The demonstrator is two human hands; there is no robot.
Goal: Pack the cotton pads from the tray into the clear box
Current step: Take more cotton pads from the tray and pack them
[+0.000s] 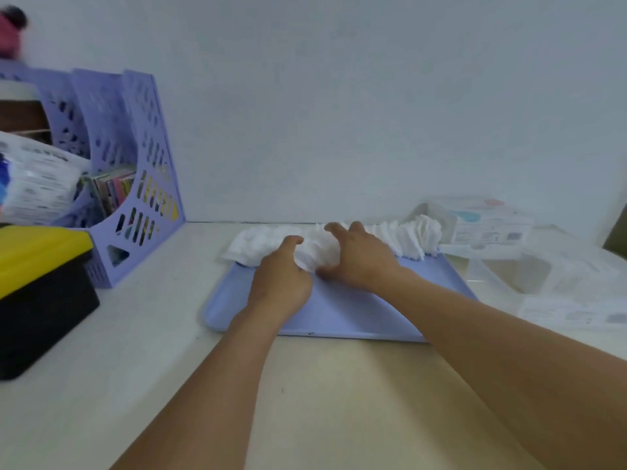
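At the left of the frame stands a purple file rack (135, 171). In the centre, on the blue tray (356, 313), the left hand (281, 283) and the right hand (359, 256) grip a bunch of cotton pads (317, 249) between them. The clear box (509, 276) sits at the right, beside the tray.

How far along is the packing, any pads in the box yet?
Early stage. No pads visibly in the clear box right of the tray. Both hands, left hand and right hand, are gathering a bunch from the row of cotton pads along the tray's far edge. All of the row remains.
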